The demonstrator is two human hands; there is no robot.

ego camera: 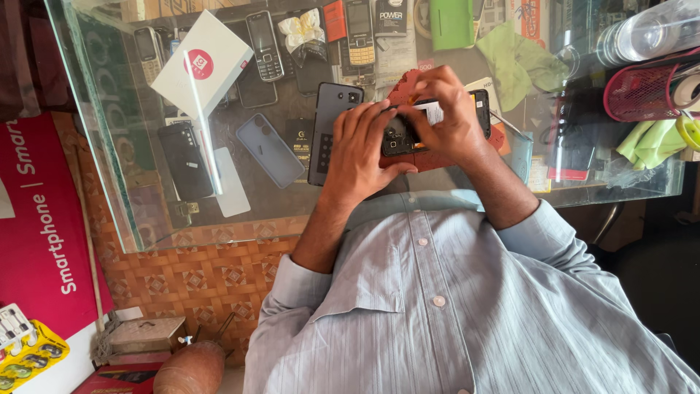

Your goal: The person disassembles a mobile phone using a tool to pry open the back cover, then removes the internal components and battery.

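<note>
1. My left hand [359, 146] and right hand [446, 109] meet over the counter [109, 146], both on an opened phone [437, 120].
2. A phone back cover [329, 131] lies just left of my left hand.
3. Further left lie a phone case [270, 149] and another handset [186, 160].
4. A box [202, 64] sits behind those.
5. A mesh basket [645, 91] stands at the counter's right end, with a cloth [519, 62] behind my right hand.
</note>
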